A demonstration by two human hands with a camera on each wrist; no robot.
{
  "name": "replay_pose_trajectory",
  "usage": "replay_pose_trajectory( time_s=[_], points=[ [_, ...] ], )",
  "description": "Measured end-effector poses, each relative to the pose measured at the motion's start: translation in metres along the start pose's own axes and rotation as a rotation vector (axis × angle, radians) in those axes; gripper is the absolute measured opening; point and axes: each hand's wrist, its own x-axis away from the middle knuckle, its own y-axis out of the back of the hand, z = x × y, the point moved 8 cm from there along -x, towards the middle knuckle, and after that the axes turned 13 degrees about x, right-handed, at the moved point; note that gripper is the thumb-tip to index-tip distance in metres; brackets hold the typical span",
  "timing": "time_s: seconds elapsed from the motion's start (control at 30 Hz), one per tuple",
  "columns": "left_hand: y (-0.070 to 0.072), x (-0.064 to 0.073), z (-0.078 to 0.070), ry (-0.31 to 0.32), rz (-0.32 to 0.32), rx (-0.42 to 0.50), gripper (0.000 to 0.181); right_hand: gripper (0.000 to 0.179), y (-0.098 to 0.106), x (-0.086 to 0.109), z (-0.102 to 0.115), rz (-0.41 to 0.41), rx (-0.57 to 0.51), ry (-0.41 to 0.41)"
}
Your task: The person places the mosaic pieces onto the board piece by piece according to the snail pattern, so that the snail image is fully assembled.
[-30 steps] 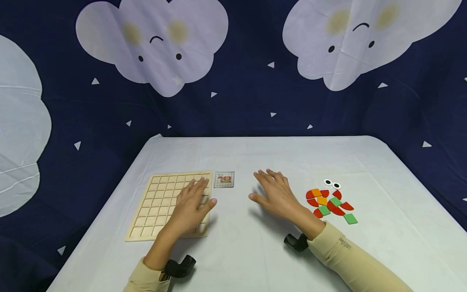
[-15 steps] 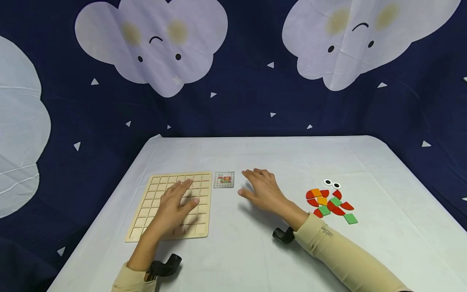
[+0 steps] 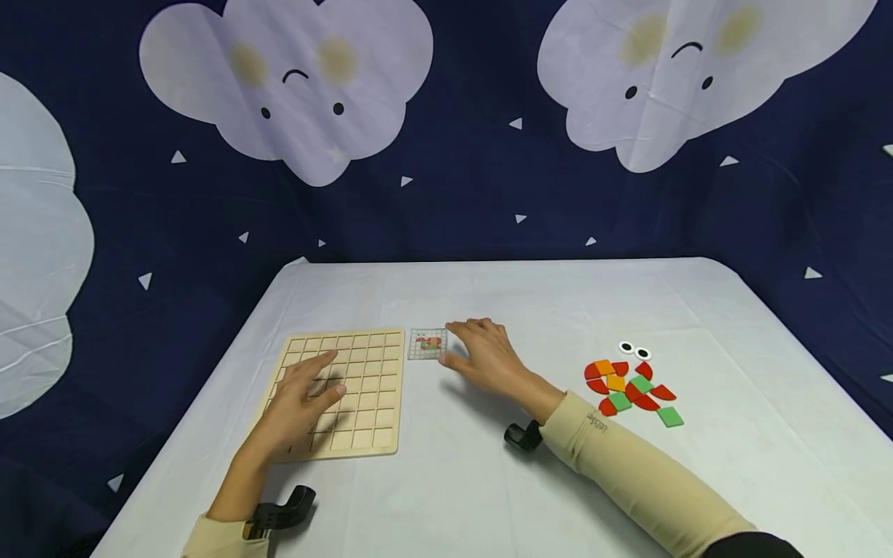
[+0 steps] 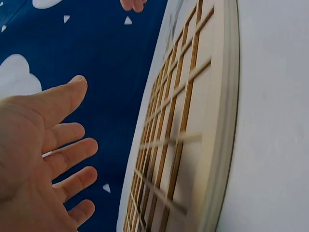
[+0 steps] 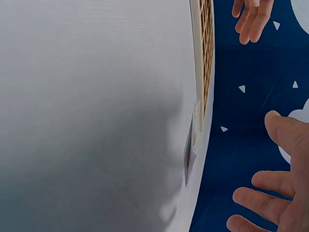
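My left hand (image 3: 293, 404) hovers over the left part of a square wooden grid board (image 3: 370, 395), fingers relaxed and holding nothing. In the left wrist view the hand's fingers (image 4: 72, 157) hang apart from the board's raised grid lines. Right beside the board lies a small pattern card (image 3: 428, 344) printed with a red, green and orange figure on a grid. My right hand (image 3: 488, 358) is at the card's right edge, its fingertips overlapping that edge in the head view. The right wrist view shows the right fingers (image 5: 263, 200) loosely spread, with nothing between them.
To the right lie several flat red pieces (image 3: 645, 404), with green squares (image 3: 670, 417) and orange squares (image 3: 616, 384) among them. Two round eye pieces (image 3: 643, 354) sit just behind. Everything rests on a white-covered table (image 3: 530, 302) before a dark blue cloud-patterned cloth (image 3: 460, 209).
Both hands have moved left: the left hand from the board's right side to its left side, the right hand up to the card. The board, card and coloured pieces stay in place.
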Motion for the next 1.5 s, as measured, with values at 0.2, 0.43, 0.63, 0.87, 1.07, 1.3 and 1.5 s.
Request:
replay_pose_trajectory(
  time_s=[0.2, 0.43, 0.63, 0.87, 1.07, 1.3, 1.5],
  points=[
    [0.013, 0.003, 0.012, 0.013, 0.009, 0.036, 0.062, 0.055, -0.004, -0.009, 0.004, 0.002, -0.009, 0.007],
    [0.027, 0.006, 0.023, 0.041, 0.027, 0.048, 0.062, 0.054, -0.013, -0.018, 0.007, 0.027, -0.017, 0.002],
    [0.035, 0.009, 0.035, 0.064, 0.065, 0.076, 0.060, 0.052, -0.020, -0.025, 0.008, 0.056, -0.042, -0.019],
    [0.047, 0.008, 0.044, 0.027, 0.093, 0.134, 0.057, 0.050, -0.028, -0.035, 0.006, 0.092, -0.047, -0.058],
    [0.056, 0.010, 0.055, 0.027, 0.118, 0.079, 0.058, 0.048, -0.034, -0.040, 0.004, 0.106, -0.017, -0.078],
    [0.064, 0.011, 0.064, 0.021, 0.116, 0.028, 0.056, 0.043, -0.039, -0.045, -0.001, 0.112, 0.018, -0.116],
    [0.070, 0.011, 0.068, 0.016, 0.101, 0.001, 0.057, 0.039, -0.041, -0.047, -0.003, 0.114, 0.035, -0.126]
  ],
)
